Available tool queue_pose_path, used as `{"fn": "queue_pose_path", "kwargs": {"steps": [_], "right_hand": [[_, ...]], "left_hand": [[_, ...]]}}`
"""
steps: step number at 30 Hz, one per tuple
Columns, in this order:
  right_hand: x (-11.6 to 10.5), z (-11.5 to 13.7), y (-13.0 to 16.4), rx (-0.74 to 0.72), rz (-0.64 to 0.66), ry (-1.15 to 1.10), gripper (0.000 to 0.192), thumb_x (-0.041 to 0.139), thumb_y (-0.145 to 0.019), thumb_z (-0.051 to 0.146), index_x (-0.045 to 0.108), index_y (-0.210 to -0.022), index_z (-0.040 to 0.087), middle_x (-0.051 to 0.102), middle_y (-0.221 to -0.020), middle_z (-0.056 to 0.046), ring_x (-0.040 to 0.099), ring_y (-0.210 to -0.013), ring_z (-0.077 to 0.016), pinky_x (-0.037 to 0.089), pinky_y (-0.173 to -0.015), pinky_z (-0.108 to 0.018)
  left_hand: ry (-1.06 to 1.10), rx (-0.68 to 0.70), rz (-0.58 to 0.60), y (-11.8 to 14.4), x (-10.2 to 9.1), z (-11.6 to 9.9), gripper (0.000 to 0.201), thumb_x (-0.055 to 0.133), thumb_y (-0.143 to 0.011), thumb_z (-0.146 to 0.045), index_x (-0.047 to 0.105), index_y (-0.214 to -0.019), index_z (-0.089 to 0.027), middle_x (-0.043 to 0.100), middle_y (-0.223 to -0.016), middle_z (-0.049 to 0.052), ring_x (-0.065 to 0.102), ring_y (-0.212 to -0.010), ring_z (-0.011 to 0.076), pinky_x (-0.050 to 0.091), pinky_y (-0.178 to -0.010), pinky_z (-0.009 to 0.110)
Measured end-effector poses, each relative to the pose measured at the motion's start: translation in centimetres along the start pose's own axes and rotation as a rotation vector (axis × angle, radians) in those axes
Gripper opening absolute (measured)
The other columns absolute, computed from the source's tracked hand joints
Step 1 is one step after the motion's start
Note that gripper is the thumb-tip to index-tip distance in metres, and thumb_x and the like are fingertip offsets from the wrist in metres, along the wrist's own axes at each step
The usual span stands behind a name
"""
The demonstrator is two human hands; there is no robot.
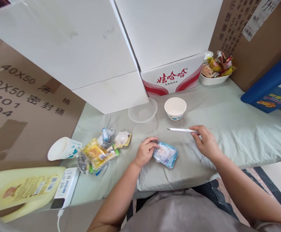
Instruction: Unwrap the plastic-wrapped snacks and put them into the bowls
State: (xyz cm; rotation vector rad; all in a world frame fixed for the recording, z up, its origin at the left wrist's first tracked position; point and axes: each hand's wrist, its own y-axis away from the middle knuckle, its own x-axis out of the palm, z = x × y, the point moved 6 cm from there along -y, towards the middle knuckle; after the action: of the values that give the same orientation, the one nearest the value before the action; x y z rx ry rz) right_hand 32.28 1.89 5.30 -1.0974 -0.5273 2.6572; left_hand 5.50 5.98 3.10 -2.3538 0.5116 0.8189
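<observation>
My left hand (145, 151) presses its fingers on the left edge of a small blue-rimmed clear packet (165, 154) lying flat on the grey-green cloth (227, 129). My right hand (204, 141) grips the end of a thin white pen-like tool (180, 130), which points left and lies level above the cloth, a little beyond the packet. A white paper bowl (175, 108) and a clear plastic bowl (142, 111) stand further back.
A heap of snack packets (101, 151) and a tipped paper cup (63, 149) lie to the left. White boxes (106, 58) and cardboard wall in the back. A dish of snacks (215, 69) sits far right, a blue box (273, 87) beside it, a yellow bottle (22, 190) near left.
</observation>
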Motion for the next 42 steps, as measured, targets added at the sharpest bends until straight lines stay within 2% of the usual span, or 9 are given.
{"fn": "queue_pose_path", "kwargs": {"steps": [8,14,17,19,24,26,28,36,42], "right_hand": [[1.3,3.7,1.7,-0.226,0.45,-0.082,0.031,0.037,-0.098,0.022,0.064,-0.113,0.026,0.067,-0.108,-0.007,0.067,-0.095,-0.019,0.056,-0.079,-0.033],[-5.0,-3.3,1.9,-0.037,0.249,0.244,0.027,0.043,-0.096,0.033,0.068,-0.101,0.027,0.068,-0.103,-0.007,0.065,-0.095,-0.0247,0.053,-0.084,-0.041],[-5.8,-3.1,2.1,0.002,0.04,0.376,0.022,0.049,-0.093,0.035,0.069,-0.095,0.026,0.068,-0.102,-0.011,0.062,-0.1,-0.0318,0.048,-0.092,-0.05],[-3.8,-0.9,2.7,0.027,0.003,0.296,0.02,0.054,-0.092,0.036,0.067,-0.103,0.025,0.067,-0.101,-0.013,0.063,-0.092,-0.0307,0.051,-0.085,-0.049],[6.6,6.3,4.4,0.025,0.432,0.004,0.073,0.072,-0.076,0.05,0.044,-0.138,0.023,0.061,-0.109,-0.011,0.062,-0.067,-0.0193,0.055,-0.058,-0.035],[8.5,7.6,3.8,0.0,0.459,0.028,0.051,0.068,-0.081,0.04,0.053,-0.126,0.022,0.06,-0.109,-0.01,0.064,-0.074,-0.0199,0.054,-0.062,-0.034],[8.7,7.7,2.4,-0.037,0.414,-0.031,0.018,0.055,-0.089,0.024,0.06,-0.106,0.022,0.061,-0.102,-0.008,0.065,-0.08,-0.0187,0.054,-0.07,-0.032],[6.2,0.9,-1.5,0.131,0.029,-0.189,0.011,0.047,-0.091,0.031,0.054,-0.091,0.023,0.063,-0.087,-0.005,0.062,-0.082,-0.0204,0.052,-0.074,-0.035],[5.1,0.7,-0.5,0.073,-0.233,-0.008,0.033,0.047,-0.081,0.022,0.05,-0.114,0.021,0.058,-0.116,-0.014,0.055,-0.113,-0.0293,0.046,-0.095,-0.051]], "left_hand": [[0.05,-0.07,-0.096,0.5,0.0,1.6,0.025,0.046,-0.085,-0.006,0.066,-0.087,-0.02,0.07,-0.095,0.006,0.066,-0.092,0.0169,0.055,-0.083,0.034],[0.091,-0.126,-0.019,0.5,-0.1,1.5,0.017,0.056,-0.086,-0.017,0.062,-0.101,-0.02,0.067,-0.094,0.006,0.063,-0.086,0.0169,0.051,-0.072,0.029],[0.145,-0.068,0.065,0.3,0.2,0.9,0.023,0.064,-0.083,-0.03,0.061,-0.104,-0.02,0.065,-0.091,0.006,0.061,-0.084,0.0186,0.05,-0.073,0.031],[0.179,-0.019,0.089,0.2,0.4,0.3,0.033,0.068,-0.08,-0.041,0.06,-0.105,-0.02,0.065,-0.091,0.007,0.059,-0.083,0.0199,0.049,-0.074,0.033],[0.103,0.045,0.133,0.2,0.8,-0.9,0.047,0.079,-0.069,-0.048,0.061,-0.102,-0.019,0.065,-0.098,0.009,0.058,-0.09,0.0234,0.049,-0.081,0.038],[0.085,0.019,0.123,0.2,0.9,-0.8,0.037,0.076,-0.074,-0.045,0.063,-0.096,-0.019,0.064,-0.097,0.01,0.058,-0.09,0.0232,0.05,-0.08,0.037],[0.105,-0.032,0.086,0.2,0.7,-0.3,0.022,0.07,-0.082,-0.04,0.064,-0.087,-0.02,0.063,-0.087,0.007,0.058,-0.085,0.0207,0.05,-0.076,0.034],[0.212,-0.447,-0.478,1.5,-3.2,4.5,0.023,0.057,-0.089,-0.04,0.054,-0.078,-0.019,0.055,-0.069,-0.002,0.053,-0.061,0.0118,0.044,-0.059,0.023],[0.202,-0.341,-0.537,1.6,-3.3,3.8,0.017,0.055,-0.091,-0.036,0.052,-0.087,-0.02,0.06,-0.091,0.004,0.06,-0.083,0.0152,0.051,-0.074,0.028]]}}
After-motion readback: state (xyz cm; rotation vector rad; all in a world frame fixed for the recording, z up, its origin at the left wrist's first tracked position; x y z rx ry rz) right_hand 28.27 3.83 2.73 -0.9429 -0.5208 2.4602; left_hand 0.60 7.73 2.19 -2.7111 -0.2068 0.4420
